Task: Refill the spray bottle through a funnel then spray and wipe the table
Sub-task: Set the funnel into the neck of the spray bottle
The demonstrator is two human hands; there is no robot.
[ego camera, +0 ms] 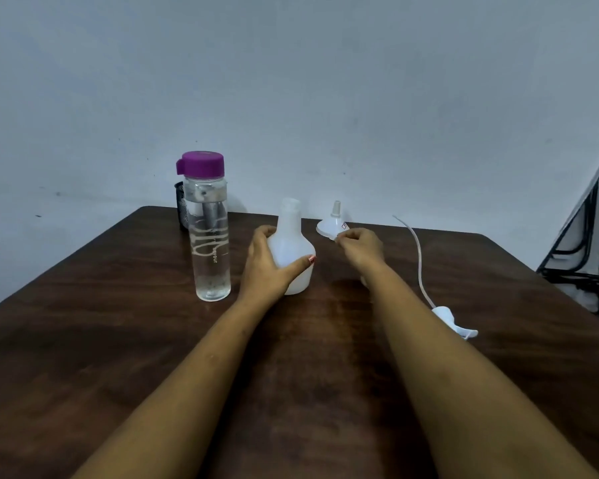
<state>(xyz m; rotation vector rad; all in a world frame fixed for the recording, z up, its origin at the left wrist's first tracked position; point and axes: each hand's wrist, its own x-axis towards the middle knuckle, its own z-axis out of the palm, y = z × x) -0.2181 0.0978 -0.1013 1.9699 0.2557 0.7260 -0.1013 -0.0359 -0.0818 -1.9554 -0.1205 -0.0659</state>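
The left hand (269, 267) wraps the uncapped spray bottle (293, 233), upright on the counter (118, 340). The right hand (360, 248) curls at the near rim of the funnel (331, 225); whether it grips is unclear. The funnel sits just beyond it, spout up, right of the bottle's mouth.

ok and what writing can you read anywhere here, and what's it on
"avour": small white letters running up the side of the clear water bottle; any letters before them are unreadable.
Large white lettering on the same bottle: too distorted to read.
The sticker on the white funnel: too small to read.
No text visible on the white spray bottle.
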